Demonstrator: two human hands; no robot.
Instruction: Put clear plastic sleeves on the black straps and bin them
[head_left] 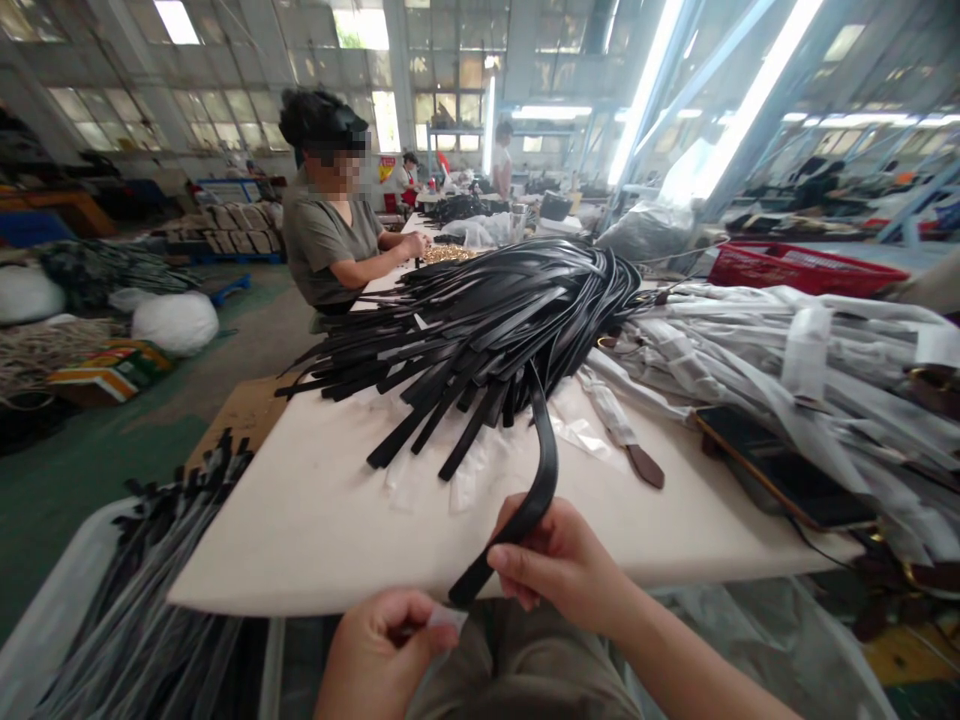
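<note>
My right hand (547, 560) is closed around a black strap (541, 455) near its free end, thumb on top. The strap curves up from the hand into a large heap of black straps (517, 310) on the table. Close by on the left, my left hand (386, 645) pinches a small translucent plastic piece (448, 620) between thumb and finger. The plastic piece is just below the strap's tip; whether they touch I cannot tell.
The pale table (300, 530) carries white-wrapped straps (720, 340), a phone (780, 465) and a red basket (806, 268). A bin (97, 540) of wrapped black straps stands at lower left. A co-worker (330, 220) is at the table's far left side.
</note>
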